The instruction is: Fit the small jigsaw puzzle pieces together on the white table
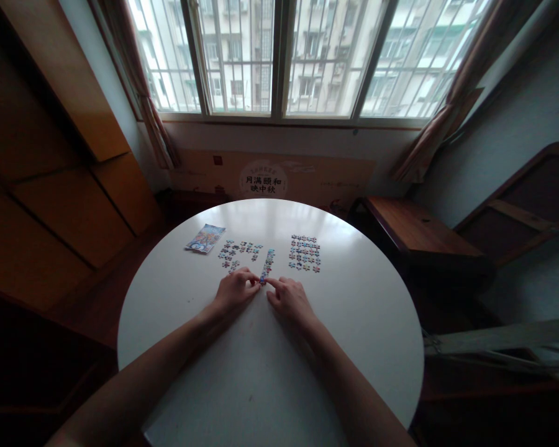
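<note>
On a round white table (270, 366) lie small jigsaw pieces. A narrow joined strip of pieces (267, 264) runs away from me at the middle. My left hand (235, 288) rests on the table with its fingers curled and pinched at the near end of the strip. My right hand (289, 298) lies beside it, index finger stretched to touch the same near end. A loose scatter of pieces (238, 252) lies left of the strip. A tidy block of spread pieces (304, 253) lies to its right.
A small printed picture card (205, 238) lies at the far left of the table. A wooden side table (414, 226) stands to the right, wooden cabinets (69, 205) to the left, and a barred window (284, 56) is ahead.
</note>
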Action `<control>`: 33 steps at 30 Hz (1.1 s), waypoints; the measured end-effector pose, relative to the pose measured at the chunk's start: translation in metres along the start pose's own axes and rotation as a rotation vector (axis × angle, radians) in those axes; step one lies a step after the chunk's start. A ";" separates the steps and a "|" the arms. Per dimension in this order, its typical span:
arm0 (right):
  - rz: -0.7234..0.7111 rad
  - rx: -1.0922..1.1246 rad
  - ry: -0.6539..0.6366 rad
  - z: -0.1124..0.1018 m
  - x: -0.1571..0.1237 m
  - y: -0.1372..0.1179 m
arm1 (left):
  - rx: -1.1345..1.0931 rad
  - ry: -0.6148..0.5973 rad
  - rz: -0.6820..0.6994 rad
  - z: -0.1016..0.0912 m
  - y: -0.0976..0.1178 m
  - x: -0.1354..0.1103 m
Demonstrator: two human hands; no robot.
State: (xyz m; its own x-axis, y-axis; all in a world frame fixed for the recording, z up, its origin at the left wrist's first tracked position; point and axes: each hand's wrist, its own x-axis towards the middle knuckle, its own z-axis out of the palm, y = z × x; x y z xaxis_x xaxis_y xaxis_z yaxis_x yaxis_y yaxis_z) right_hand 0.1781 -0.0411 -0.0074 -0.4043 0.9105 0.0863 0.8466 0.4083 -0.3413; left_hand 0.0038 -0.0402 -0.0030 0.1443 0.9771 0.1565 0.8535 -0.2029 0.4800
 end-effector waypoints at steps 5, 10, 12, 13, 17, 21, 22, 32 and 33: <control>0.015 -0.007 -0.027 -0.002 0.000 -0.001 | 0.000 -0.006 0.006 0.000 0.000 0.001; 0.016 -0.011 -0.026 -0.001 0.000 -0.001 | -0.005 -0.016 0.015 0.002 -0.002 0.001; 0.012 -0.005 -0.015 0.000 0.000 0.000 | 0.001 -0.022 0.011 0.002 -0.002 0.002; 0.010 -0.003 -0.010 0.000 0.000 0.000 | 0.005 -0.023 0.009 0.002 -0.002 0.002; 0.007 0.003 -0.003 0.000 0.000 0.000 | 0.015 -0.018 0.022 0.003 -0.004 0.002; 0.009 0.005 -0.002 0.000 0.000 0.000 | 0.017 -0.016 0.048 0.004 -0.005 0.002; 0.011 0.003 -0.003 0.000 0.000 0.000 | 0.019 -0.018 0.056 0.004 -0.005 0.002; 0.001 0.011 -0.008 0.001 0.000 0.001 | 0.050 -0.014 0.120 0.005 -0.006 0.001; 0.001 0.014 -0.002 0.001 0.000 0.001 | 0.044 -0.006 0.135 0.005 -0.006 0.001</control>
State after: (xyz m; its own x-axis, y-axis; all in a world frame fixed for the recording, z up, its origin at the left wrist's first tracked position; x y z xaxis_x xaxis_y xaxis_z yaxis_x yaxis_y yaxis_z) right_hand 0.1781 -0.0409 -0.0087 -0.4046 0.9106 0.0842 0.8420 0.4069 -0.3541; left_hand 0.0008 -0.0376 -0.0098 0.2615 0.9416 0.2121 0.8473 -0.3292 0.4167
